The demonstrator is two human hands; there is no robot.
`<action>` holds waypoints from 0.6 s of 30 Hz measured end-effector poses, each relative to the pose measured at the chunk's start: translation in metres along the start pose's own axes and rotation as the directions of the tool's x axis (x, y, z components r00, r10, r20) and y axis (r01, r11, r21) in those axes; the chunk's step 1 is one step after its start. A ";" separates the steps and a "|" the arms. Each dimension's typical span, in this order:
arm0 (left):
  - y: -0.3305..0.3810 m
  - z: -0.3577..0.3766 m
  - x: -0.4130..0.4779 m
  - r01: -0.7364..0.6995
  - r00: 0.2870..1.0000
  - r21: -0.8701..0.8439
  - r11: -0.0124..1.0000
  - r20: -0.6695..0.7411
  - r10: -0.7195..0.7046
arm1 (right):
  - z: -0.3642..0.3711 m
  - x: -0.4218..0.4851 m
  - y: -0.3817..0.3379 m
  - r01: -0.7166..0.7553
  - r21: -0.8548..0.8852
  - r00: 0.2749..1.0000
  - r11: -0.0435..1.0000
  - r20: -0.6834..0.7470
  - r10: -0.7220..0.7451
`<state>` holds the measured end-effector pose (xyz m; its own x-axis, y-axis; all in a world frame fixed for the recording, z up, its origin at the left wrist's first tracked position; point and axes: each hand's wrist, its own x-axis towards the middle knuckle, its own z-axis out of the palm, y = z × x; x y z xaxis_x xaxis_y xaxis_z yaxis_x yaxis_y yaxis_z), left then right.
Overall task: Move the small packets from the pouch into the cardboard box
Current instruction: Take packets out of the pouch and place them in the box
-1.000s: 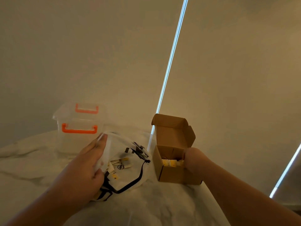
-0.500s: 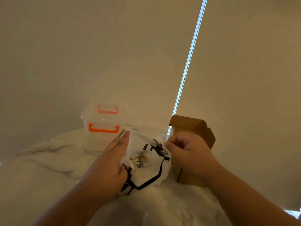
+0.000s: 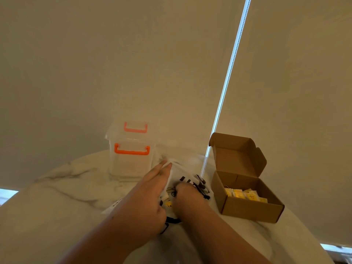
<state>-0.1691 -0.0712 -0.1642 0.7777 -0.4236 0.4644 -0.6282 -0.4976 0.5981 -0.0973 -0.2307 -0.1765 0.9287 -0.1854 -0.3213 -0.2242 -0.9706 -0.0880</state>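
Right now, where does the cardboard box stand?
In the head view the cardboard box stands open on the right side of the table, just right of the pouch.

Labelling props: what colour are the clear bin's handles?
Orange; the handles show best in the head view.

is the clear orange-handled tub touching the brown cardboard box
Apart: the head view shows a wide gap between the clear orange-handled tub and the brown cardboard box.

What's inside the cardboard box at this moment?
Yellow and white small packets lie in the open cardboard box. Its front wall hides the floor and any packets lower down, so their number cannot be told.
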 end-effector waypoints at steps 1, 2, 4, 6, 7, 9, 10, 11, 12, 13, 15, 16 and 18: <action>0.000 0.001 0.000 0.000 1.000 0.001 1.000 0.000 0.000 | 0.001 0.003 0.000 -0.017 0.005 1.000 1.000 0.006 0.017; -0.001 0.002 0.000 0.002 1.000 0.004 1.000 -0.001 -0.002 | 0.003 0.004 0.000 -0.027 -0.002 1.000 1.000 0.006 0.027; -0.002 0.002 0.000 0.008 1.000 0.012 1.000 -0.002 -0.008 | 0.006 0.005 0.001 -0.038 0.005 0.999 0.999 -0.012 0.039; -0.003 0.003 0.000 0.009 1.000 0.023 1.000 -0.012 -0.008 | 0.008 0.004 0.003 -0.031 0.047 0.998 0.998 -0.058 0.033; -0.003 0.003 0.000 0.008 1.000 0.030 1.000 -0.015 -0.007 | 0.008 0.003 0.003 -0.025 0.056 0.997 0.998 -0.073 0.029; -0.003 0.004 0.000 0.001 1.000 0.035 0.999 -0.012 0.000 | 0.009 0.003 0.005 -0.025 0.073 0.996 0.997 -0.081 0.031; -0.002 0.004 0.000 -0.006 1.000 0.034 0.999 -0.006 0.006 | 0.009 0.003 0.005 -0.026 0.076 0.996 0.997 -0.081 0.033; -0.001 0.005 0.000 -0.014 1.000 0.035 0.999 -0.002 0.014 | 0.010 0.002 0.006 -0.027 0.082 0.996 0.996 -0.084 0.034; -0.002 0.006 -0.001 -0.022 1.000 0.039 0.999 -0.002 0.022 | 0.011 0.001 0.006 -0.026 0.091 0.995 0.995 -0.093 0.035; -0.002 0.006 -0.001 -0.027 1.000 0.041 0.999 -0.005 0.027 | 0.012 0.001 0.008 -0.023 0.104 0.993 0.994 -0.109 0.035; -0.003 0.007 -0.001 -0.029 1.000 0.040 0.999 -0.005 0.029 | 0.016 -0.001 0.010 -0.005 0.145 0.988 0.989 -0.154 0.028; -0.003 0.008 -0.001 -0.029 1.000 0.042 0.999 -0.005 0.029 | 0.017 -0.001 0.011 0.003 0.163 0.984 0.987 -0.175 0.026; -0.003 0.008 -0.001 -0.030 1.000 0.047 0.998 -0.007 0.030 | 0.019 -0.002 0.013 0.016 0.191 0.979 0.981 -0.203 0.024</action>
<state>-0.1677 -0.0750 -0.1718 0.7585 -0.4332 0.4869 -0.6516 -0.5199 0.5524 -0.1078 -0.2399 -0.1952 0.9637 -0.2361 -0.1248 -0.2621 -0.9260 -0.2717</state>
